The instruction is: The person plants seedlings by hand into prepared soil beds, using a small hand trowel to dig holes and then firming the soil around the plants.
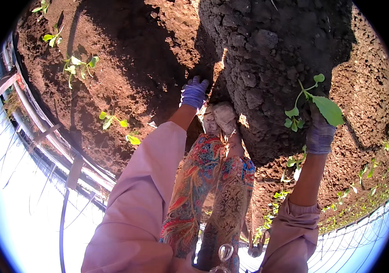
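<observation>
My left hand (193, 94), in a blue-purple glove, reaches down to the shaded soil just beyond my shoes (220, 117). Its fingers are bent, and their tips are lost against the dark soil. Over on the right, my right hand (320, 134) wears a greyish-purple glove and is low over the side of a raised soil ridge (262, 78). A leafy green seedling (327, 109) is at its fingers, one broad leaf covering part of the glove. Leaf and shadow hide the fingertips, so whether they grip the stem cannot be told.
Small seedlings (81, 65) grow in the brown soil at left. More young plants (341, 198) form rows at right. Pipes (34, 105) and a pale sheet wall (27, 204) border the left side. Patterned trousers (194, 191) cover my legs.
</observation>
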Demonstrator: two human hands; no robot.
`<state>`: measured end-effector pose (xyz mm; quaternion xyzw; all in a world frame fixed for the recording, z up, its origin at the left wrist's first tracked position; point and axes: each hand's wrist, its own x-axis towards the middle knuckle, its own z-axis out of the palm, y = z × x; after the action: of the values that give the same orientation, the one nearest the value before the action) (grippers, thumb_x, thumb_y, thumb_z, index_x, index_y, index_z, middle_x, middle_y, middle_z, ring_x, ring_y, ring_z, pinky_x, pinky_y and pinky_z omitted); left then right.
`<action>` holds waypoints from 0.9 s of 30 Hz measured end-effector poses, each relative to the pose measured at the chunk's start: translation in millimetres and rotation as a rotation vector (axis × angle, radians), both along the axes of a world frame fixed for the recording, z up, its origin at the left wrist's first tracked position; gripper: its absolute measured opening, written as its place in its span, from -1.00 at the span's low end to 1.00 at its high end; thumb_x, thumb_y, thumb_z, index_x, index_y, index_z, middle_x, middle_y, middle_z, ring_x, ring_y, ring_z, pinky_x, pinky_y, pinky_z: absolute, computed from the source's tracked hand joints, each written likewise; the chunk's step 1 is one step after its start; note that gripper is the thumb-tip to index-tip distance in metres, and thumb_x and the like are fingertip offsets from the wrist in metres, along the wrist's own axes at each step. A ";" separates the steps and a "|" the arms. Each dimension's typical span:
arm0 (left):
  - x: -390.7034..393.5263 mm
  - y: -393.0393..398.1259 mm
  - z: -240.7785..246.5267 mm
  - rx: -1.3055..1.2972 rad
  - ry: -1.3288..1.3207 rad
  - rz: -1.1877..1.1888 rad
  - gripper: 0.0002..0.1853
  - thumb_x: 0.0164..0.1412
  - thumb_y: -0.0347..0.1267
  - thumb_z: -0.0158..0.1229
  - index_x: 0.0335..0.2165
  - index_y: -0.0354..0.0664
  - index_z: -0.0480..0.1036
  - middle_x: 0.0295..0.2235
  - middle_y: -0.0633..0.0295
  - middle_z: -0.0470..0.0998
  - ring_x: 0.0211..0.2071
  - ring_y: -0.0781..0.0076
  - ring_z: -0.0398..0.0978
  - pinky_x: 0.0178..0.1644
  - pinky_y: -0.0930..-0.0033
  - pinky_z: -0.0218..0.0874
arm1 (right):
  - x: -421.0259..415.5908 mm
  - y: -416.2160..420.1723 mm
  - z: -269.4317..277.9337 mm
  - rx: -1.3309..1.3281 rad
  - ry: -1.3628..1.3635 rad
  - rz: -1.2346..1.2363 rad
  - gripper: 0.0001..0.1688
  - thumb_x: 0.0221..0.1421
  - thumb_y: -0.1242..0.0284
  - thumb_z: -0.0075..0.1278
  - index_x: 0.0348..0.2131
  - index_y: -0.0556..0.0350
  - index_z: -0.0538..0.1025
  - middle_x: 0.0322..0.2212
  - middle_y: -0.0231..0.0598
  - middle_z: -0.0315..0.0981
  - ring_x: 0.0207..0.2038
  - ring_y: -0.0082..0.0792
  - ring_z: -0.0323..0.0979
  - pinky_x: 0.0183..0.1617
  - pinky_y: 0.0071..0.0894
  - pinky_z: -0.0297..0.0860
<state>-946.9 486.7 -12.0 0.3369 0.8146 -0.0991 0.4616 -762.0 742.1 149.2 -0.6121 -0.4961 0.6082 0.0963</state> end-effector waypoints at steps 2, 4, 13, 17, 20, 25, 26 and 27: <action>3.2 -16.8 -7.3 0.079 0.063 -0.006 -0.46 -0.28 -0.47 0.17 -0.17 -0.04 0.36 -0.11 -0.07 0.34 -0.22 0.02 0.41 -0.19 0.26 0.27 | 0.3 1.8 0.1 -0.014 0.002 0.012 -0.76 -0.02 0.49 -0.01 -0.29 0.21 0.41 -0.38 -0.32 0.34 -0.34 -0.52 0.35 -0.32 -0.57 0.37; -1.7 -19.9 -1.0 -0.042 -0.130 0.226 -0.51 -0.25 -0.48 0.15 -0.19 -0.07 0.38 -0.19 -0.05 0.40 -0.24 0.04 0.42 -0.20 0.29 0.27 | 8.4 2.2 -7.7 -0.003 -0.031 0.048 -0.76 -0.02 0.50 -0.01 -0.28 0.19 0.41 -0.37 -0.32 0.33 -0.32 -0.50 0.35 -0.29 -0.56 0.38; 41.6 99.0 114.4 0.436 -0.712 0.987 -0.54 -0.21 -0.60 0.20 -0.22 -0.21 0.34 -0.43 0.33 0.43 -0.42 0.57 0.38 -0.34 0.54 0.26 | 2.5 -6.8 -5.4 -0.132 0.079 -0.209 -0.66 -0.06 0.55 0.03 -0.22 0.11 0.35 -0.25 -0.31 0.34 -0.22 -0.46 0.34 -0.24 -0.46 0.40; 49.2 155.3 150.2 0.621 -0.769 0.837 -0.51 -0.13 -0.62 0.13 -0.13 -0.22 0.28 -0.34 0.21 0.45 -0.29 0.43 0.42 -0.20 0.44 0.27 | -2.9 -5.6 -2.2 -0.179 0.099 -0.238 -0.64 -0.07 0.55 0.03 -0.20 0.08 0.34 -0.25 -0.32 0.34 -0.23 -0.47 0.35 -0.23 -0.45 0.38; 43.1 143.6 146.8 0.661 -0.557 0.676 -0.50 -0.11 -0.61 0.10 -0.10 -0.21 0.26 -0.28 0.11 0.44 -0.24 0.33 0.42 -0.16 0.41 0.26 | -0.3 -1.1 -1.1 -0.191 0.099 -0.251 -0.63 -0.08 0.53 0.04 -0.20 0.06 0.35 -0.26 -0.33 0.35 -0.24 -0.47 0.35 -0.25 -0.43 0.37; 31.0 157.6 146.9 0.581 -0.183 0.236 -0.47 -0.08 -0.37 0.16 -0.06 -0.02 0.24 -0.22 0.00 0.38 -0.27 0.03 0.42 -0.21 0.24 0.29 | 7.0 12.9 -10.4 0.104 -0.071 0.224 -0.59 -0.11 0.51 0.06 -0.18 0.08 0.35 -0.26 -0.30 0.36 -0.23 -0.46 0.36 -0.23 -0.47 0.35; 32.9 165.6 142.9 0.608 -0.176 0.188 -0.47 -0.08 -0.33 0.16 -0.07 0.00 0.25 -0.24 0.00 0.39 -0.28 0.03 0.41 -0.22 0.22 0.29 | 26.5 24.1 -37.6 0.414 -0.200 0.606 -0.57 -0.11 0.52 0.06 -0.16 0.10 0.34 -0.26 -0.29 0.37 -0.24 -0.46 0.36 -0.22 -0.49 0.34; 31.6 172.2 137.5 0.631 -0.161 0.144 -0.48 -0.08 -0.29 0.16 -0.07 0.02 0.25 -0.27 0.00 0.39 -0.29 0.02 0.41 -0.23 0.21 0.29 | 21.2 26.7 -35.7 0.430 -0.270 0.729 -0.53 -0.13 0.55 0.05 -0.14 0.12 0.33 -0.25 -0.26 0.37 -0.23 -0.45 0.36 -0.19 -0.50 0.33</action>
<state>-915.3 658.9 125.5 0.4116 0.7878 0.2177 0.4032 -740.8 768.7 113.5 -0.4371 -0.8030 0.3999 -0.0653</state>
